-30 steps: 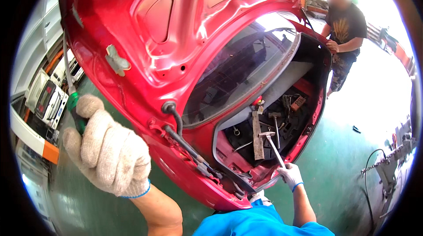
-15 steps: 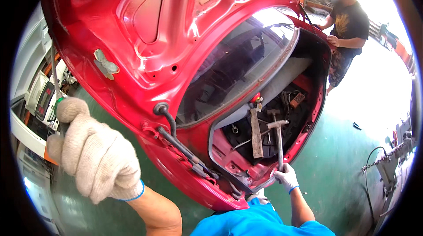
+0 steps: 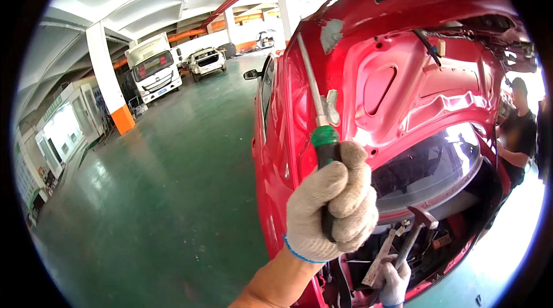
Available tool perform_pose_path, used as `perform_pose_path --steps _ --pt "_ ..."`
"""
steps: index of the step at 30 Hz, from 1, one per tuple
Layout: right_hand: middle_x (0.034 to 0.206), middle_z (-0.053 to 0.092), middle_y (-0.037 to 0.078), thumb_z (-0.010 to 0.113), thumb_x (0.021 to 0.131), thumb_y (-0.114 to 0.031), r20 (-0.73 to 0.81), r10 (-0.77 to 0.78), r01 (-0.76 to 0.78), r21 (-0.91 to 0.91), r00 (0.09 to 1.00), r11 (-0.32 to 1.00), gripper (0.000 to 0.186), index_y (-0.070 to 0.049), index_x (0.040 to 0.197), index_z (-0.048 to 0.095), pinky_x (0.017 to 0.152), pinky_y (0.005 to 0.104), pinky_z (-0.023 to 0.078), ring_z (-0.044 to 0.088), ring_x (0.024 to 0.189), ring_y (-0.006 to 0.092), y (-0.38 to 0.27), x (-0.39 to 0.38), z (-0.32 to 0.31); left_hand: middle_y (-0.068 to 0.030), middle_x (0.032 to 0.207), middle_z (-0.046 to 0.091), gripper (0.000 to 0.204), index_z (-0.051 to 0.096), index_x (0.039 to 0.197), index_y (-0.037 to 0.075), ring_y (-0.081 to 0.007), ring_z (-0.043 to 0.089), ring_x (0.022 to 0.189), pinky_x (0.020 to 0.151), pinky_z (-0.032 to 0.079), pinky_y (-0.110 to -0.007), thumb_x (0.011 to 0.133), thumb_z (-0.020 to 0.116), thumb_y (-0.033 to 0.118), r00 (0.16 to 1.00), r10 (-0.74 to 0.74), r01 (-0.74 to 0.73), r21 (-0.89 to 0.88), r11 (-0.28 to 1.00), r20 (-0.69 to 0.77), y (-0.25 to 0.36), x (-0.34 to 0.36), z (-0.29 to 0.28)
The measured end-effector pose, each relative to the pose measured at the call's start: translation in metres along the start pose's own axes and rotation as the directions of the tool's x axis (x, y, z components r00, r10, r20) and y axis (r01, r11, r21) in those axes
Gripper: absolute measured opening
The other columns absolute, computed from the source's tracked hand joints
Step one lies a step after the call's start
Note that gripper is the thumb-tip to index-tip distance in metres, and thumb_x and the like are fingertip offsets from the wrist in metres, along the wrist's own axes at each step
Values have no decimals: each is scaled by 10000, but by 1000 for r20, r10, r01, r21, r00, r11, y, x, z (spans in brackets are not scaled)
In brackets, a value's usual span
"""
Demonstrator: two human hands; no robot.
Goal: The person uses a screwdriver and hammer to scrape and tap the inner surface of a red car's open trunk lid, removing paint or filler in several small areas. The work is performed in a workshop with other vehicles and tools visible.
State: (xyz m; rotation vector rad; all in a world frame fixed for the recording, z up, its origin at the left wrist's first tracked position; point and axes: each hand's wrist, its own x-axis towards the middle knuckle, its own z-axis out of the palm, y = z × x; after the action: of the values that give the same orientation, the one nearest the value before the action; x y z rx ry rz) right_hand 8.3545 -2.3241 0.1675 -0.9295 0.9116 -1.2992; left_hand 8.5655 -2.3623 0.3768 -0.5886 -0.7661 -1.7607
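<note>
My left hand (image 3: 334,207), in a pale knit glove, is closed round the black and green handle of a long screwdriver (image 3: 311,80). Its shank points upward, the tip overlapping the edge of the raised red trunk lid (image 3: 377,98); whether they touch, I cannot tell. Lower down, my gloved right hand (image 3: 393,282) grips the handle of a hammer (image 3: 410,239), held head up over the car's open trunk. Beside it in the trunk lies a flat wooden strip (image 3: 377,262).
Behind the trunk is the rear window (image 3: 429,170). At the far right, a person (image 3: 518,132) in dark clothes stands by the car. Green floor (image 3: 173,204) stretches left, with an orange-and-white pillar (image 3: 109,78), a white truck (image 3: 152,69) and another vehicle (image 3: 206,61) beyond.
The view has swung left and up, so the car now sits on the right. My left hand and screwdriver appear nearer the lid's edge. The hammer's head is raised, still in my right hand.
</note>
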Motion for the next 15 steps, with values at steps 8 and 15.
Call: perform_pose_path --steps 8,15 --pt "913 726 113 692 944 -43 286 -65 6 202 956 979 225 40 1148 645 659 314 555 691 735 184 16 37 85 -14 677 476 163 561 1205 68 -156 468 455 376 389 -324 1078 545 168 895 148 24 375 927 -422 -1 12 20" --pt "853 674 92 615 1017 -143 305 -207 58 432 930 900 290 46 1235 584 626 311 530 636 679 165 -5 61 179 -22 693 500 160 567 1200 73 -171 497 462 394 425 -336 1072 570 169 861 137 100 427 899 -490 -6 18 35"
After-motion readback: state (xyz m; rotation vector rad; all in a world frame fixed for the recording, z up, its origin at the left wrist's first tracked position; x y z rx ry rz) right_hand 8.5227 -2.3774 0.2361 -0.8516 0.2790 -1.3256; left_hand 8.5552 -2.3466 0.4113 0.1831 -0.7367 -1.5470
